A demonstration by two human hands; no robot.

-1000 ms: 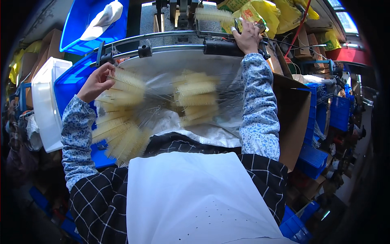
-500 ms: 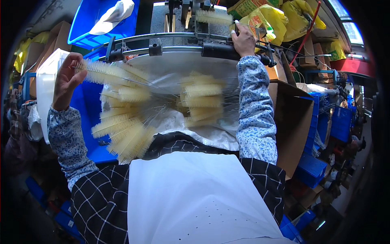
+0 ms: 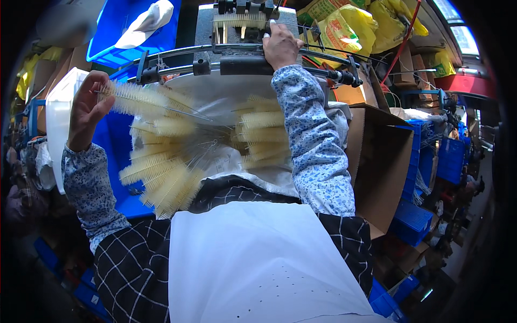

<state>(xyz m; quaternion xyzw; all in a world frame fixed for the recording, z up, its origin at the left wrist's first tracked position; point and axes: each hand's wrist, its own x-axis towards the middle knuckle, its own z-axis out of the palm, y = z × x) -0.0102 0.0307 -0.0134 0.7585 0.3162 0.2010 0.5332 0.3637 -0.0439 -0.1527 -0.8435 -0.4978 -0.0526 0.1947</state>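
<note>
Pinched at its left end, a pale-bristled bottle brush (image 3: 137, 98) is held in my left hand (image 3: 88, 110), its wire pointing right over the pile. My right hand (image 3: 283, 46) rests with bent fingers on the sliding carriage (image 3: 246, 65) of a rail-mounted machine. Just left of those fingers a second bottle brush (image 3: 239, 21) lies level across the machine head, its wire running right. In front of me are two heaps of like brushes, the left heap (image 3: 161, 172) fanned out and the right heap (image 3: 261, 129) stacked, partly behind my right sleeve.
Steel rails (image 3: 183, 48) span the far side of the work area. A blue bin (image 3: 102, 51) with a white cloth stands far left, and a white box (image 3: 62, 124) nearer. Yellow bags (image 3: 344, 32) are piled far right. An open cardboard box (image 3: 385, 167) sits beside my right arm.
My right hand and the carriage have slid left along the rails, and the brush at the machine head has moved left with them. My left hand stays nearly still with its brush.
</note>
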